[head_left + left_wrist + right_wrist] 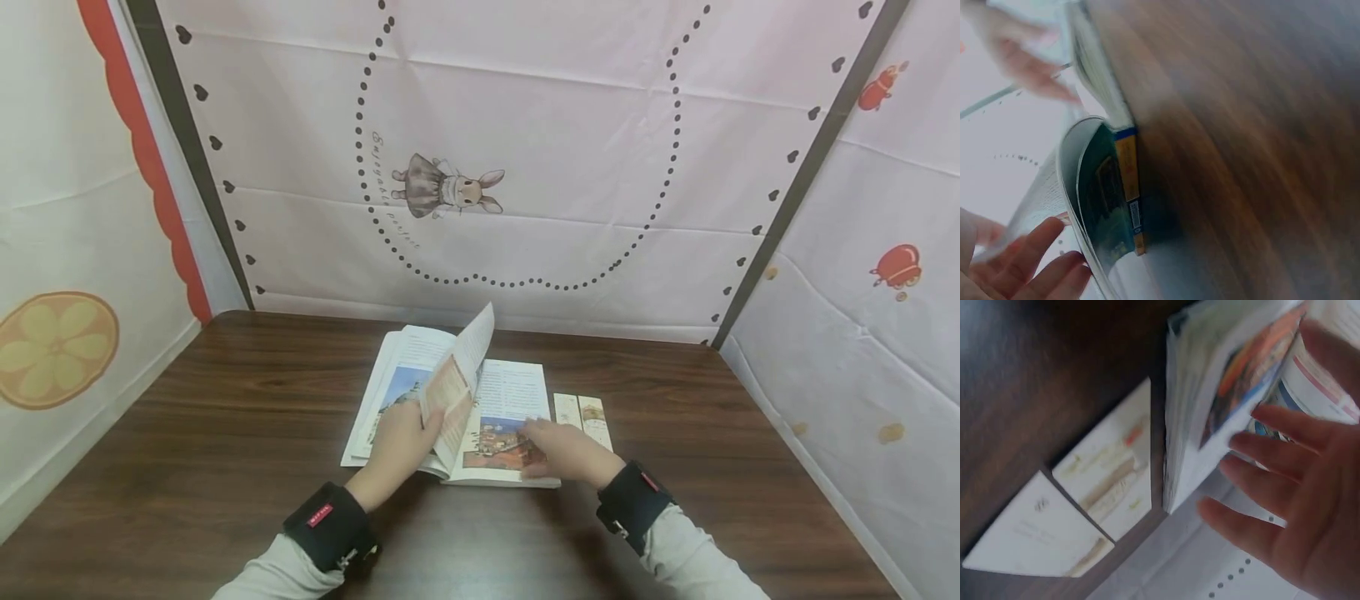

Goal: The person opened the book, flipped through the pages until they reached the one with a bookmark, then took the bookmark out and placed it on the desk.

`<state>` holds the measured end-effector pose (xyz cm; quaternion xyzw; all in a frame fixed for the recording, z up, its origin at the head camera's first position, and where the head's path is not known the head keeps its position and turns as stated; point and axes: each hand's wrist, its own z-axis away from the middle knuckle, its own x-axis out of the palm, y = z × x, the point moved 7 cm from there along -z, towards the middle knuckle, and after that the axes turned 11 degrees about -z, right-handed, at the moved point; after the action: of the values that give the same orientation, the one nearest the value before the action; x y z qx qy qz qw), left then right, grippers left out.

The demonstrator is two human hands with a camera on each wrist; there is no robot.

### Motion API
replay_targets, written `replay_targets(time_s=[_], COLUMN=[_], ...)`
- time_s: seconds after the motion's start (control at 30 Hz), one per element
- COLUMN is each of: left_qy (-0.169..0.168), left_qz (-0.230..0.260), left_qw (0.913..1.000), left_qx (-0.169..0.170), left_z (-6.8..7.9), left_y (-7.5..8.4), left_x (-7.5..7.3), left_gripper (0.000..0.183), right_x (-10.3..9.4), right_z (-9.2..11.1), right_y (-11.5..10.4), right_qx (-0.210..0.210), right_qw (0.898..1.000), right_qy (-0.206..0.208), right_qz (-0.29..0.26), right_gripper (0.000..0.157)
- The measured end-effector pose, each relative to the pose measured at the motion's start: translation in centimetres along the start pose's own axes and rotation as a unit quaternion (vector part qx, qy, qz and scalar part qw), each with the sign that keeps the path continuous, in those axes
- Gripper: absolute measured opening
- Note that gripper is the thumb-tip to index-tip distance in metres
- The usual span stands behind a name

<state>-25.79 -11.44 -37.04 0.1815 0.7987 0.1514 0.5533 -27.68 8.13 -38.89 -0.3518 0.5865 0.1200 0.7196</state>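
Observation:
A thick illustrated book (513,387) lies spread on the brown table, with text and colour photos on both sides. Between its halves a page (472,346) stands raised and curves to the left. My left hand (401,437) pinches this page near its lower edge; in the left wrist view the fingers (1041,250) meet the bent paper. Over the right-hand page's photo, my right hand (566,450) has its fingers spread and loosely bent, holding nothing. In the right wrist view that hand (1310,481) hovers close to the paper; whether a fingertip touches is unclear.
Two pale printed cards (596,421) lie side by side just right of the book, partly behind my right hand. The wooden table (262,400) reaches back to a printed fabric wall (570,192), with more fabric on both sides.

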Motion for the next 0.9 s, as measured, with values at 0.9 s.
replay_targets(time_s=[0.9], left_qy=[-0.142], left_qz=[-0.177], left_qw=[0.9484], left_qx=[0.221], left_z=[1.8], left_y=[0.7], left_x=[1.5], left_gripper=[0.030], right_x=[1.3], right_z=[-4.6], right_y=[1.4], right_qx=[0.142], right_qw=[0.924], right_qy=[0.013], right_qz=[-0.353], right_gripper=[0.027])
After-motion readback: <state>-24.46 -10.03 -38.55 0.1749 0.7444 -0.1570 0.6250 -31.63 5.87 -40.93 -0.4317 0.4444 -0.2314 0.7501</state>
